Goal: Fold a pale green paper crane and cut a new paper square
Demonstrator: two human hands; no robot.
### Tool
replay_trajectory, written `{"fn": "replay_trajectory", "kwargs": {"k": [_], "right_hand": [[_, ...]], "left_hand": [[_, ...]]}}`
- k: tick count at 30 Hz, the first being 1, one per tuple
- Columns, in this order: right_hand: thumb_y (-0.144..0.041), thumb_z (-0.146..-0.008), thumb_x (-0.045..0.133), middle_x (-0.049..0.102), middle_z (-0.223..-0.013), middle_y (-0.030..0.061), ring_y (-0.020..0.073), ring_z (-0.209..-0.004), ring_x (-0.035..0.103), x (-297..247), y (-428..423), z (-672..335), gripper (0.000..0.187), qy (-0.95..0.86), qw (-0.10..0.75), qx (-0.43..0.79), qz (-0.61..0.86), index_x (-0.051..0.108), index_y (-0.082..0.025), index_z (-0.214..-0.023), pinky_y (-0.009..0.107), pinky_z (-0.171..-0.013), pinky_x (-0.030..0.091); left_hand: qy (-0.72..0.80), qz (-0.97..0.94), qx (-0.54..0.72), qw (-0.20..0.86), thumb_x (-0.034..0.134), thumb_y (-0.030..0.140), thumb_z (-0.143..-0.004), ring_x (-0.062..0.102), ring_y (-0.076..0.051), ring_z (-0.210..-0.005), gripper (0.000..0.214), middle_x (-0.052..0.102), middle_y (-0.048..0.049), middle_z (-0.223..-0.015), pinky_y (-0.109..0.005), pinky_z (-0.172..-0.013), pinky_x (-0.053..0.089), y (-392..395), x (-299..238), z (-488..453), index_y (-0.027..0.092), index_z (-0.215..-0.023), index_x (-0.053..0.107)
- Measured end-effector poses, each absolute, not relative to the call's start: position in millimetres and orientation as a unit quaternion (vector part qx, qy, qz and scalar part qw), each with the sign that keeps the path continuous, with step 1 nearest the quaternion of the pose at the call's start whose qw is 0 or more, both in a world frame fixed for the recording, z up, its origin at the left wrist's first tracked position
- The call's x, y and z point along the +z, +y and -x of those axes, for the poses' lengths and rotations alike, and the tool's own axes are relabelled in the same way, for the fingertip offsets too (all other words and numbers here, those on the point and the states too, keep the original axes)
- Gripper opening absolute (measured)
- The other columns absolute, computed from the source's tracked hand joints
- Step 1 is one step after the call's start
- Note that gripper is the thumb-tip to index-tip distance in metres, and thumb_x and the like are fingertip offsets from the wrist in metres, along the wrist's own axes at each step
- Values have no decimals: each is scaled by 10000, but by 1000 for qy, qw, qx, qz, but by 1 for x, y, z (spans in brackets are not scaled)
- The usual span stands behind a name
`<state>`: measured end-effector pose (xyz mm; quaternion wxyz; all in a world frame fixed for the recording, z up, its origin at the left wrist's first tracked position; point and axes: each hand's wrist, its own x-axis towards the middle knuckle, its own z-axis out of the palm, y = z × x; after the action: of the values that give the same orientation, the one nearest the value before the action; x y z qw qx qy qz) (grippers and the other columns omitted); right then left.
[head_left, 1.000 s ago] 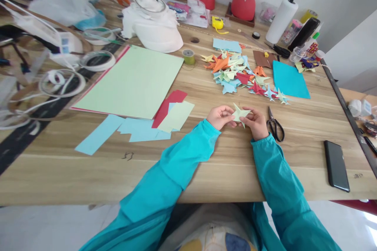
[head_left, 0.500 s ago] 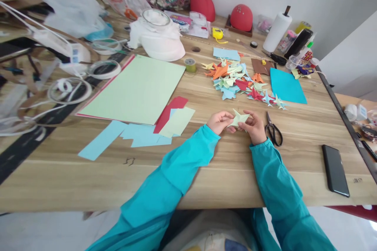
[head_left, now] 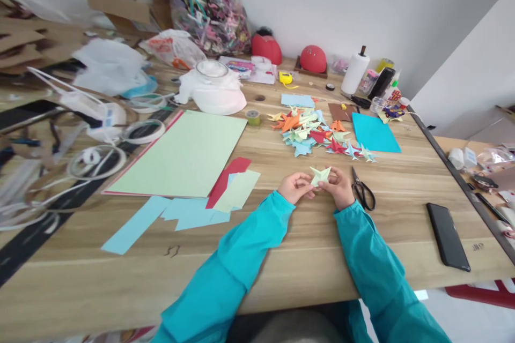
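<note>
A small pale green folded paper piece (head_left: 321, 176), pointed like an origami bird, is held between my two hands above the wooden table. My left hand (head_left: 296, 187) pinches its left side, and my right hand (head_left: 338, 187) has the right side between thumb and fingers. Just right of my right hand lie black-handled scissors (head_left: 363, 192). Beyond my hands is a heap of folded paper pieces (head_left: 309, 133) in orange, red, green and blue. To the left, cut strips of paper (head_left: 239, 191) overlap, beside large light green sheets (head_left: 181, 155).
A black phone (head_left: 448, 236) lies on the right. Bright blue paper (head_left: 376, 132) sits beyond the scissors. White cables (head_left: 96, 163) and plastic bags (head_left: 110, 67) crowd the left side. Red domed cushions (head_left: 313, 59) and a white roll (head_left: 355, 73) stand along the back.
The head view has tilted up, so the table things sit lower in the picture. Both hands still hold the green paper piece, now turned with its points upward.
</note>
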<state>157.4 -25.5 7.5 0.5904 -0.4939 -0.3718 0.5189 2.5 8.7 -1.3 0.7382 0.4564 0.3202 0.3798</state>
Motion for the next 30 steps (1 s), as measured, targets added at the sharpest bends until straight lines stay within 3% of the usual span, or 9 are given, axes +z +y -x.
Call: {"fn": "replay_trajectory", "kwargs": {"k": [6, 14, 21, 26, 30], "right_hand": [[-236, -453, 819, 686, -583, -6, 145, -453, 610, 9, -26, -155, 617, -362, 588, 530, 492, 521, -158, -988, 252, -469, 494], [-235, -436, 825, 682, -588, -8, 111, -410, 570, 7, -25, -160, 541, -313, 611, 552, 474, 574, -160, -910, 220, -415, 458], [-217, -463, 819, 672, -566, 0, 124, -426, 578, 2, -25, -163, 443, -349, 575, 581, 459, 615, -149, -851, 233, -424, 459], [-272, -506, 802, 678, -591, 10, 152, -461, 610, -3, -24, -163, 487, -366, 565, 574, 466, 587, -146, -925, 264, -459, 478], [-314, -551, 774, 678, -603, 6, 159, -483, 623, -4, -25, -160, 532, -381, 563, 571, 460, 548, -156, -1005, 280, -486, 489]], "left_hand": [[293, -474, 407, 724, 784, 307, -546, 649, -176, -531, 547, 654, -9, -608, -306, -551, 549, 5, 0, -1, 111, -966, 494], [256, -494, 387, 735, 724, 307, -625, 667, -212, -613, 547, 681, -76, -720, -350, -602, 544, 9, -3, 11, 108, -1080, 493], [262, -657, 450, 545, 669, 220, -656, 636, -157, -742, 155, 657, -87, -865, -266, -666, 535, 11, -16, 9, 141, -789, 683], [239, -704, 452, 494, 615, 200, -699, 640, -146, -660, 147, 666, -91, -837, -270, -614, 550, 14, -25, 7, 152, -804, 707], [261, -722, 472, 434, 599, 171, -709, 651, -167, -720, 148, 680, -103, -863, -274, -633, 555, 15, -26, 9, 151, -805, 710]]}}
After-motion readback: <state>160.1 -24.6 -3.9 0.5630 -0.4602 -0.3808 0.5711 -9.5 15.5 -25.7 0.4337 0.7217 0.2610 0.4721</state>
